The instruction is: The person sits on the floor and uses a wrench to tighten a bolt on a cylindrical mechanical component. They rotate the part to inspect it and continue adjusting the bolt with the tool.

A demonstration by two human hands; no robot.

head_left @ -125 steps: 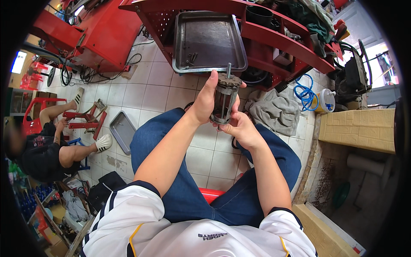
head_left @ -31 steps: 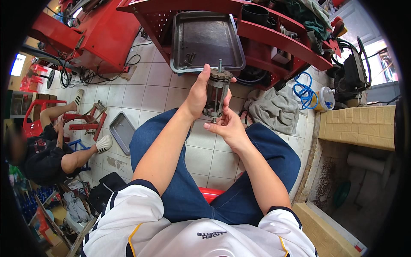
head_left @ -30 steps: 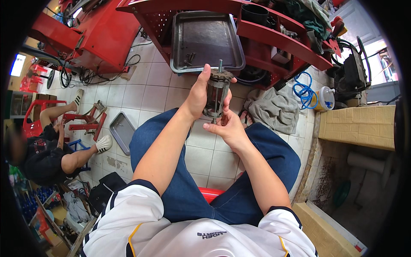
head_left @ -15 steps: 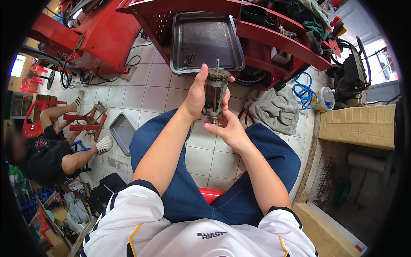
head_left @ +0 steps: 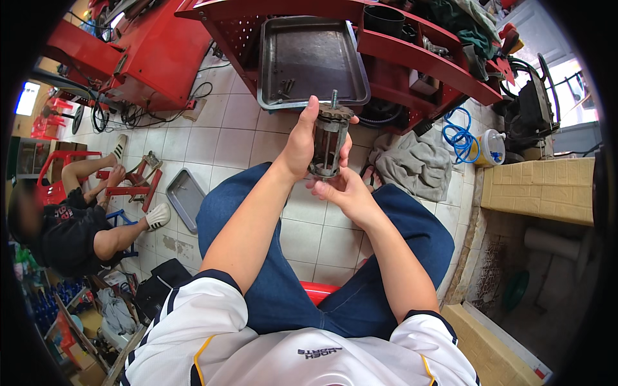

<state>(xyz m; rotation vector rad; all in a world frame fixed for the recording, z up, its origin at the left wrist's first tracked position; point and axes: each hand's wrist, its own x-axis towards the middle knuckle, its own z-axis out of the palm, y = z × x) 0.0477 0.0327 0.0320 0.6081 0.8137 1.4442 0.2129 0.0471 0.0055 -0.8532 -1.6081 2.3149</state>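
Observation:
Between my hands, above my knees, is a greasy cage-shaped metal part (head_left: 330,145) with upright rods, a toothed round plate on top and a threaded stud rising from it. My left hand (head_left: 297,145) grips its left side, the thumb pointing up along it; the other fingers are partly behind the part. Against its lower end is my right hand (head_left: 351,196), with thumb and fingers closed at the base. The part leans slightly. Beyond it, a metal tray (head_left: 309,55) holds several small bolts (head_left: 286,87) in its near left corner.
A red tool cart (head_left: 412,61) stands ahead, with black cups and rags on it. A grey cloth (head_left: 412,167), coiled blue hose (head_left: 460,138) and white-lidded bucket (head_left: 492,148) lie to the right. At left are a smaller tray (head_left: 185,199) and a seated person (head_left: 71,225) beside a red stand.
The metal part has shifted slightly right and turned a little. My right fingers have moved around its base. At left, the seated person's hand has come up near the red stand.

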